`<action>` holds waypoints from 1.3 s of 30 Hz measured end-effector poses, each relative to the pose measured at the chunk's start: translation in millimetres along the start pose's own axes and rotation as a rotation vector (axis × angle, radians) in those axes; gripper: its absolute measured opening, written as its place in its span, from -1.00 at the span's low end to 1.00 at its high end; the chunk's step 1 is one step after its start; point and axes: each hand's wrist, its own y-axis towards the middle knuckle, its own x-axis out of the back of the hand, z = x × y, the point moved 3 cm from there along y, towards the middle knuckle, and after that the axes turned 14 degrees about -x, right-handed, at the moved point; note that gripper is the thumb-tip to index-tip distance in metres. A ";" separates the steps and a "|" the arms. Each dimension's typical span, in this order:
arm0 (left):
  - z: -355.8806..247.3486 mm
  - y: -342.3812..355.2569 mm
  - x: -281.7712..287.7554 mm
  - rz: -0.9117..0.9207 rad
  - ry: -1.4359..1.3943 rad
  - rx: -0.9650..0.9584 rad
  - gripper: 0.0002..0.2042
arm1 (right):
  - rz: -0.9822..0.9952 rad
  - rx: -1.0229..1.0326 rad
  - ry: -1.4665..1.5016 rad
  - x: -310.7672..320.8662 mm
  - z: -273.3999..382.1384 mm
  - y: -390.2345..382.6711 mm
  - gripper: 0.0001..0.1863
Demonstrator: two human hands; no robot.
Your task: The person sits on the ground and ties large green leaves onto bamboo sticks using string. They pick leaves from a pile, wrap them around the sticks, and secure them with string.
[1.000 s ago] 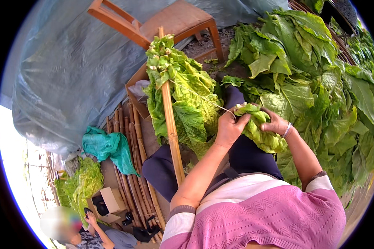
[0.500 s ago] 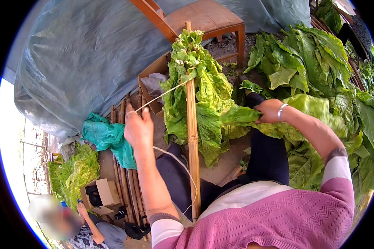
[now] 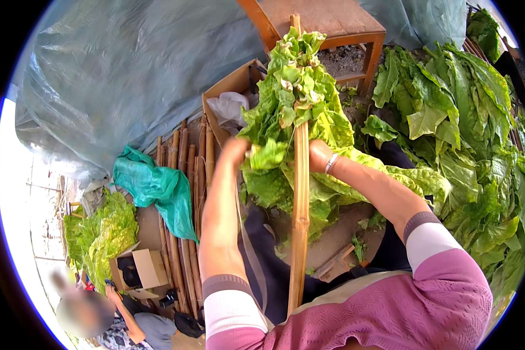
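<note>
A long bamboo pole (image 3: 300, 216) leans away from my lap, its far end at the wooden chair. Large green leaves (image 3: 274, 105) are bunched along its upper part, stalk ends toward the pole. My left hand (image 3: 237, 153) is just left of the bunch, its fingers smeared by motion; a pale cord (image 3: 252, 251) hangs below it. Close against the pole's right side, my right hand (image 3: 319, 156) is closed on a yellowish-green leaf (image 3: 420, 178) that trails under my forearm. The pole partly hides its fingers. A blurred leaf end (image 3: 266, 154) shows between the hands.
A big leaf pile (image 3: 449, 111) lies at right. Beyond the pole stand a wooden chair (image 3: 326, 20) and a cardboard box (image 3: 213, 105). Several bamboo poles (image 3: 184, 256) and a green plastic sheet (image 3: 151, 178) lie at left. Another person (image 3: 122, 321) sits at lower left.
My right hand has moved left to the pole with the leaf. My left hand has moved up and right toward the bunch; the cord no longer stretches taut from it. The view has shifted slightly.
</note>
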 end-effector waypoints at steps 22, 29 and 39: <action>-152.6 -206.2 -223.9 -0.096 0.640 -0.682 -0.60 | -0.184 -0.400 0.426 58.1 -5.4 -86.3 -0.56; -97.5 -285.7 -226.9 0.050 0.306 -0.822 -0.51 | -0.956 -1.224 0.238 211.4 -139.7 -375.2 -0.67; -96.7 -343.7 -210.9 -0.237 -0.159 -0.514 -0.56 | -1.091 -2.017 -0.448 281.4 -230.7 -564.7 -0.44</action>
